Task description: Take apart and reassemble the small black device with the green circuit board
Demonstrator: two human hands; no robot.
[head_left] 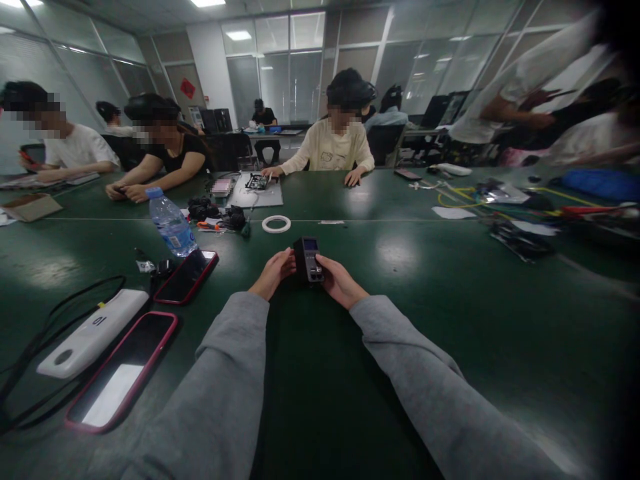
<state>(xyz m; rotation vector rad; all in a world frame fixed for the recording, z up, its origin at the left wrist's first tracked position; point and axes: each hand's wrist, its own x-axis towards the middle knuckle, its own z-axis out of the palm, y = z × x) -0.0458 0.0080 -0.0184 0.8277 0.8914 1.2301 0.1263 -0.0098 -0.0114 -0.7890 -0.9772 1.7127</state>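
Between my two hands is a small black box-shaped device (311, 257) with a little screen at its top and ports along its lower edge. It stands tilted toward me over the dark green table (320, 373). My right hand (340, 279) grips its right side, the thumb lying on the front face near the buttons. On the other side, my left hand (278, 270) has its fingers closed against the device's left side; part of those fingers is hidden behind it. A white ring-shaped roll of tape (276, 224) lies just beyond my left hand.
To my left are a water bottle (171, 222), a dark phone with a red edge (187, 277), a pink-cased phone (123, 370) and a white oblong device (95, 332) with black cables. Tangled wires and parts (520, 240) lie at right. Several people sit across the table.
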